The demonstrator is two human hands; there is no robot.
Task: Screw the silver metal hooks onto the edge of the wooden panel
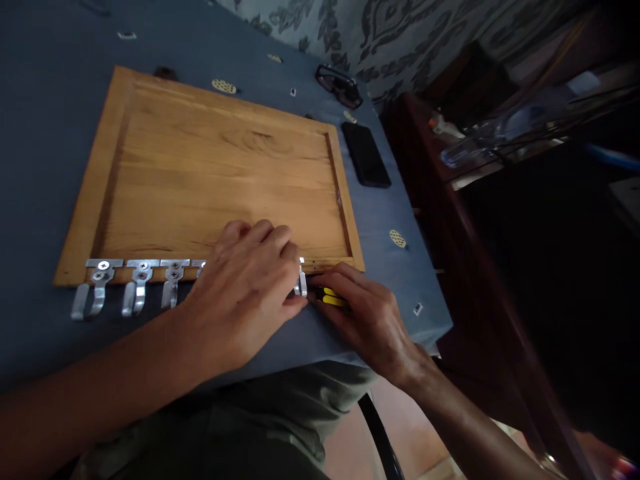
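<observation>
A framed wooden board (pixel 230 180) lies on the blue cloth, with several metal double hooks (pixel 135 287) screwed along its near edge. My left hand (pixel 250 287) is bent over that edge, covering part of the row. Its fingers and thumb close around a metal hook (pixel 301 281) toward the right end, only partly visible. In my right hand (pixel 373 313), closed just right of that hook, is a screwdriver with a black-and-yellow handle (pixel 333 297). The screwdriver's tip is hidden, so I cannot tell whether it touches the hook or a screw.
A black phone (pixel 367 155) lies right of the board, with dark-framed glasses (pixel 340 87) behind it. The blue tablecloth (pixel 400 287) ends at a corner on the right. Beyond is a dark red wooden piece of furniture (pixel 450 193) with clutter on it.
</observation>
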